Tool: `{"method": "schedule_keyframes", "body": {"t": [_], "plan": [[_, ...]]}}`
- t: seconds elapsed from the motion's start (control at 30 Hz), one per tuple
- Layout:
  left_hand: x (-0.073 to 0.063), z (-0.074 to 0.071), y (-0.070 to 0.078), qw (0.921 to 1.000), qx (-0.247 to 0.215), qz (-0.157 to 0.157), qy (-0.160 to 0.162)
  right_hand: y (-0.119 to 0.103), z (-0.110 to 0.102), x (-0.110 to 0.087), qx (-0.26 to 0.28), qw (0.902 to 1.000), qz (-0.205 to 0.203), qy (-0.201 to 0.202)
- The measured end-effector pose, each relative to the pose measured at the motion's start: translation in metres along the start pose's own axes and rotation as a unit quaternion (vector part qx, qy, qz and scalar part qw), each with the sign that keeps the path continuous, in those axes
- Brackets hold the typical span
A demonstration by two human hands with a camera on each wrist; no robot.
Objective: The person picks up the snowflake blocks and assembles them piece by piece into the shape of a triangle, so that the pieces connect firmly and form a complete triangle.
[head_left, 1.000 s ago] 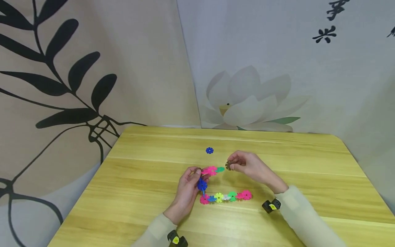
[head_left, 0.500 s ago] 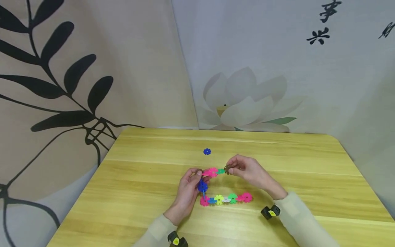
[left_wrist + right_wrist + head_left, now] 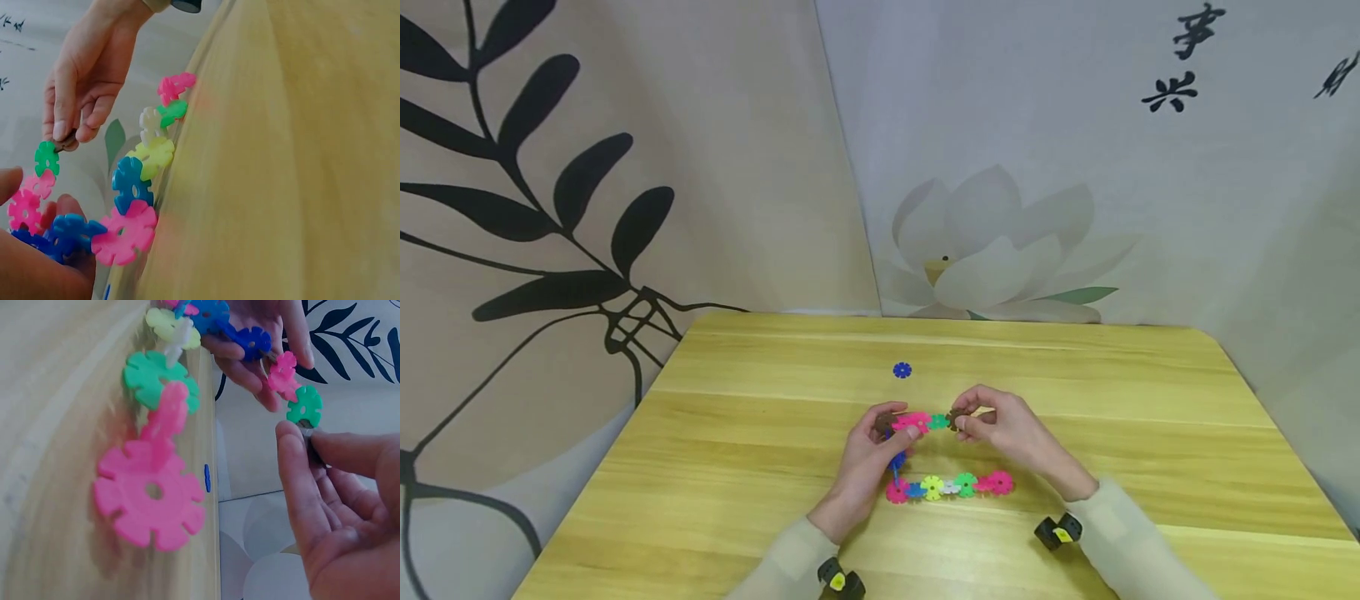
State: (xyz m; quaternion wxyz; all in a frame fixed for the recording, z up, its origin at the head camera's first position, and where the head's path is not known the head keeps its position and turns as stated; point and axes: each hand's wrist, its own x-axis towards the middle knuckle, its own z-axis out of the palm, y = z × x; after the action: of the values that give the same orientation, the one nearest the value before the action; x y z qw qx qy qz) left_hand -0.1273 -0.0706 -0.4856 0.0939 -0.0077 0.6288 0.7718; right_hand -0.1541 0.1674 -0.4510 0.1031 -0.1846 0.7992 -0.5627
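A chain of notched plastic snowflake discs (image 3: 932,487) in pink, blue, yellow, white and green bends into a U that opens to the right. My left hand (image 3: 863,462) grips its far left corner, thumb across a pink disc (image 3: 25,210) with fingers behind. Thumb and fingertips of my right hand (image 3: 1018,429) pinch a brown disc (image 3: 953,419) right at the edge of the green end disc (image 3: 304,406); the fingers cover most of the brown one. Another brown disc (image 3: 886,422) shows at the left hand's fingers.
A single dark blue disc (image 3: 902,370) lies flat on the wooden table (image 3: 737,433), beyond the hands. Printed cloth (image 3: 760,167) hangs behind the table's far edge. Each wrist carries a small black camera (image 3: 1058,531).
My right hand has brought the brown disc leftward against the green end disc. The left thumb has shifted right onto the pink disc, uncovering the brown disc at the corner.
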Motion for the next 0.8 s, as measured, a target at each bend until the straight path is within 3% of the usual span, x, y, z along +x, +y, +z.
{"method": "schedule_keyframes", "body": {"t": [0.47, 0.8], "plan": [[0.004, 0.013, 0.005, 0.9958, 0.058, -0.006, 0.07, 0.001, 0.011, -0.009, 0.049, 0.9968, 0.043, 0.045], [0.006, 0.013, 0.003, 0.997, 0.06, 0.005, 0.049, 0.002, 0.014, -0.012, 0.038, 0.9968, 0.039, 0.057]]}}
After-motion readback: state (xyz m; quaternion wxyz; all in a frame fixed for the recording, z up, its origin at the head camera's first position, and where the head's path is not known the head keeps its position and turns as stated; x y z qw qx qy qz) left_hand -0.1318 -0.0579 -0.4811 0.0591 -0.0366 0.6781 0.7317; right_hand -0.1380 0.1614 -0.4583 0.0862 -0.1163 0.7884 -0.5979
